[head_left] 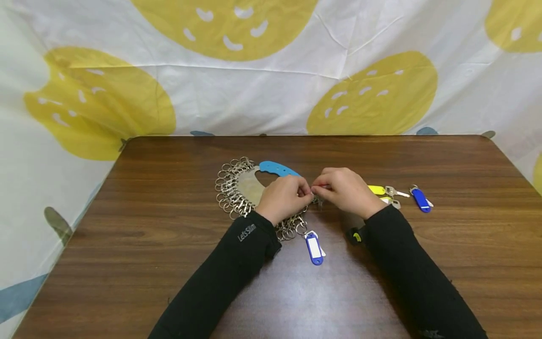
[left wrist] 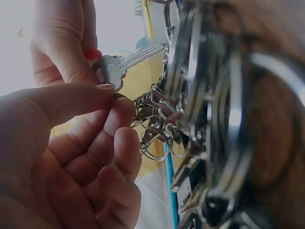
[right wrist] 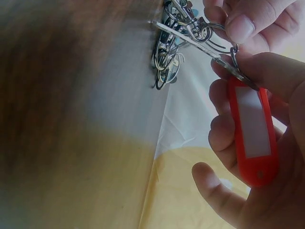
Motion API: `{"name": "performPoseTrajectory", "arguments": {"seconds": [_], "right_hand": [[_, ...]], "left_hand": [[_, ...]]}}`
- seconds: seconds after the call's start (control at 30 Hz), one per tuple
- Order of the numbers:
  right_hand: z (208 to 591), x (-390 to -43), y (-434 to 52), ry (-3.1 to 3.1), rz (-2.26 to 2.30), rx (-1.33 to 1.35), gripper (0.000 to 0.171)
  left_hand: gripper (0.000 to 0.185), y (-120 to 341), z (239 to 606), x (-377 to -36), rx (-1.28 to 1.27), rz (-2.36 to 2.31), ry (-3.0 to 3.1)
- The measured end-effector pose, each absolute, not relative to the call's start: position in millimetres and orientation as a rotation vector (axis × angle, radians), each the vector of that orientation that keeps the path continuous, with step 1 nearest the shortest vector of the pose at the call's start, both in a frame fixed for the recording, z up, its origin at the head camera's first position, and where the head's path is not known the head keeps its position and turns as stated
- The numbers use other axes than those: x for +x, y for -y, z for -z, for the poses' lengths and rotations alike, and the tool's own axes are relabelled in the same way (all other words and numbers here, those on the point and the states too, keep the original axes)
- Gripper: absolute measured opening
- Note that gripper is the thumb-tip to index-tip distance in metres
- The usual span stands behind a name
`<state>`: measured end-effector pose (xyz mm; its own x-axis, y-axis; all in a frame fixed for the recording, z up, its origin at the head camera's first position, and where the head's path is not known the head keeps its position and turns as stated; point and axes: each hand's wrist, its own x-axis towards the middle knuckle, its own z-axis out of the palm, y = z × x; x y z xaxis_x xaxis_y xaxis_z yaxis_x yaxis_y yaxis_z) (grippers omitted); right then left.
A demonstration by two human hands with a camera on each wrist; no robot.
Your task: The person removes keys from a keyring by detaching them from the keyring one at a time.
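A large key holder (head_left: 250,186), a metal plate with a blue handle (head_left: 277,168) and a fringe of clips and rings, lies on the table. Over its right side my left hand (head_left: 285,195) pinches a metal ring (right wrist: 217,26) between thumb and index finger. Facing it, my right hand (head_left: 345,190) holds a red key tag (right wrist: 255,126) with a white label, its fingers at the tag's small ring (right wrist: 234,57). A silver key (left wrist: 136,59) hangs from that tag and points toward the holder. Both sets of fingertips meet at the rings.
A blue key tag (head_left: 314,249) with a key lies at the holder's near edge. Right of my right hand are a yellow tag (head_left: 377,189) with a key, another yellow tag (head_left: 386,200) partly hidden, and a blue tag (head_left: 421,200). A patterned cloth (head_left: 262,103) hangs behind the table.
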<state>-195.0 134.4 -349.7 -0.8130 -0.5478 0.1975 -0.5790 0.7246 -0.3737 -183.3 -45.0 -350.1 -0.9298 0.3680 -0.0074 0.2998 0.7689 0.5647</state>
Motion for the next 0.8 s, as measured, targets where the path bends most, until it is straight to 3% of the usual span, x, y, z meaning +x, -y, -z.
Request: {"name": "performPoseTrajectory", "arguments": {"seconds": [0.8], "right_hand": [[348.7,-198.0,-140.6,2.885,-0.535,0.87,0.011]], "left_hand": [[0.011,41.0,352.9,-182.9,0.565,-0.844,-2.783]]}}
